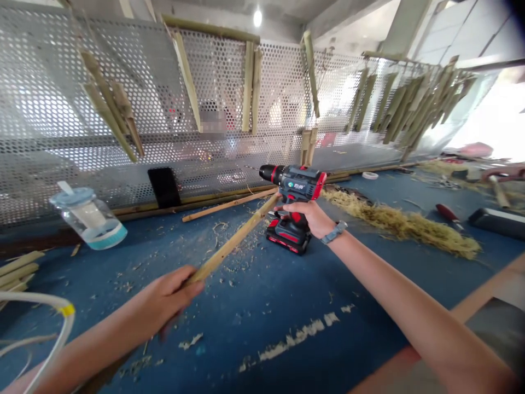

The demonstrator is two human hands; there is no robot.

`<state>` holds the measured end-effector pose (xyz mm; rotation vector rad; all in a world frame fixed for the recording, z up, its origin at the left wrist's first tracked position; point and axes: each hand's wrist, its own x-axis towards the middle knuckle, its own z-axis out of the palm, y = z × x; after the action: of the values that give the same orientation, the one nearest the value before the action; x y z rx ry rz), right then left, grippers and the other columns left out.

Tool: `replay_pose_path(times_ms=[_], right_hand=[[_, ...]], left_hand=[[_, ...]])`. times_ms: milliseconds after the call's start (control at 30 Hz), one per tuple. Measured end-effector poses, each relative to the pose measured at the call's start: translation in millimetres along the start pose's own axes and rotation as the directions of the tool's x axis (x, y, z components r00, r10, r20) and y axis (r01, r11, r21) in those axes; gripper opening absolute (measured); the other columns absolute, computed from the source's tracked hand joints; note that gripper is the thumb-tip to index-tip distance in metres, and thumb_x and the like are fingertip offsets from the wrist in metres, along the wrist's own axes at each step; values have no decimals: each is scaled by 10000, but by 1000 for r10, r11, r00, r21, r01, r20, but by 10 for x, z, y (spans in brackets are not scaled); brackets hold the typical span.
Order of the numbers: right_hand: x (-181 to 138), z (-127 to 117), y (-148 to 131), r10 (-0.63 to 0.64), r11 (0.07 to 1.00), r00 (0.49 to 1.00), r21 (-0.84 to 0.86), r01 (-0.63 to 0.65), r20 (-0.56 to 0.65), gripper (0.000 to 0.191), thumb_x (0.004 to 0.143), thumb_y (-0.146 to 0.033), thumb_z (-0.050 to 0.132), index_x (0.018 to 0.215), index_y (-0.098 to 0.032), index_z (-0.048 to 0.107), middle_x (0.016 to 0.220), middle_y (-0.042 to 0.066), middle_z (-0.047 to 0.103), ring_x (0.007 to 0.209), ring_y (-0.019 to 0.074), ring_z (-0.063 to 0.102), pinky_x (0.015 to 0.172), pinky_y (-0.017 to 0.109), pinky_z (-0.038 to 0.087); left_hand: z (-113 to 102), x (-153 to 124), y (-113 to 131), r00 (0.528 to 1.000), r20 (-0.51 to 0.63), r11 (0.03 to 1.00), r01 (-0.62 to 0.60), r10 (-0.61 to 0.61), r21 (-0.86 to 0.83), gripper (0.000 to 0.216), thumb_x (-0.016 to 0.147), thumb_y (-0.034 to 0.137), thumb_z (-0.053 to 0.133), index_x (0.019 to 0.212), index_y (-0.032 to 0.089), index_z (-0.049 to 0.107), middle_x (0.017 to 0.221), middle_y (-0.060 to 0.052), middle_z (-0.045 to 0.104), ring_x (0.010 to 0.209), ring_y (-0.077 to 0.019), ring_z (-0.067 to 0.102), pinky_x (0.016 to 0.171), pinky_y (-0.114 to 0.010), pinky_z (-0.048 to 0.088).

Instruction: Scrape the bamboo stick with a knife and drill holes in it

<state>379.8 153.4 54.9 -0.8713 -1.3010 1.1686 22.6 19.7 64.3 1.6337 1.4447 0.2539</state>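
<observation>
In the head view, your left hand (176,290) is closed around the near end of a bamboo strip (233,241), which slants up and away over the table. Your right hand (309,216) is wrapped around the grip of a cordless drill (302,183), whose chuck and thin bit point left. The strip's far end reaches your right fingertips, just under the drill body; you cannot tell there whether they pinch it or only meet it. Your left palm hides the strip's near end, and your right hand covers part of the drill's handle. The bit's tip blurs against the panel behind. Both your forearms run out of the frame, and a white hoop (61,328) at lower left is cut off too. A pale shape beneath your right forearm is hard to make out.

The blue table (229,355) carries scattered shavings and a broken line of whitish patches. A lidded jar (88,216) and an upright black phone (164,187) stand at your left; a heap of fibres (402,224) lies to the right. Behind, bamboo pieces hang on a perforated metal panel (139,109), one patch of it pixelated, under a lit bulb (257,17). The far right washes out in glare.
</observation>
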Motion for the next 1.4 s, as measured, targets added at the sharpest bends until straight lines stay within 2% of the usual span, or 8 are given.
replay_pose_path(times_ms=[100,167,367,567,667,767,1100,1400], right_hand=[[-16,15,-18,17,999,1000,29,-17,2,516,608,-373,887,1099,-252,784,1227,88,785,966,276,769,711,372,601],[-20,17,-18,7,999,1000,33,-7,0,518,603,-365,878,1098,-247,783,1217,92,785,985,284,763,708,372,606],[2,-27,-17,-72,992,994,-95,79,84,344,661,-345,775,983,-225,768,954,36,780,591,148,606,652,355,535],[39,-63,-13,-57,981,986,-172,84,157,209,674,-341,736,856,-242,766,684,-14,677,566,166,553,637,350,481],[35,-64,-35,-59,974,981,-203,97,187,128,689,-376,720,695,-248,718,655,-2,652,587,172,551,655,353,483],[17,-53,-71,-63,969,976,-223,111,209,204,696,-395,710,570,-252,640,631,10,626,599,175,551,675,358,492],[-128,98,-167,-82,941,974,-305,145,211,112,668,-342,679,744,-263,701,621,-16,644,562,179,572,624,358,478],[-147,97,-139,-113,950,982,-274,152,151,168,636,-312,681,540,-261,554,686,26,663,679,200,616,646,346,512]], left_hand=[[-138,-57,-65,977,-211,999,-35,33,-3,436,909,705,588,815,285,517,529,95,450,356,-117,359,365,-247,244],[-243,67,9,955,-281,995,-92,98,34,429,895,679,604,772,281,501,514,83,455,341,-120,363,347,-249,259],[-581,822,542,899,-368,971,-218,237,95,286,953,474,643,811,257,525,577,63,522,382,-121,482,367,-229,371],[-706,1287,990,880,-388,959,-282,273,36,234,1088,397,596,987,186,607,636,97,517,407,-68,428,399,-194,363],[-707,1303,1041,874,-405,954,-298,269,-11,212,1099,389,593,1068,179,603,676,96,515,426,-59,411,402,-186,354],[-708,1289,1025,857,-436,948,-317,276,-23,187,1106,367,577,1132,182,583,694,94,517,427,-59,411,397,-186,346],[-655,1309,1052,835,-435,926,-378,336,-10,101,1086,324,581,1067,230,549,646,82,515,367,-70,419,358,-219,320],[-706,1140,1106,827,-465,925,-378,317,-42,101,1077,283,542,989,244,513,649,85,480,355,-66,389,338,-226,324]])
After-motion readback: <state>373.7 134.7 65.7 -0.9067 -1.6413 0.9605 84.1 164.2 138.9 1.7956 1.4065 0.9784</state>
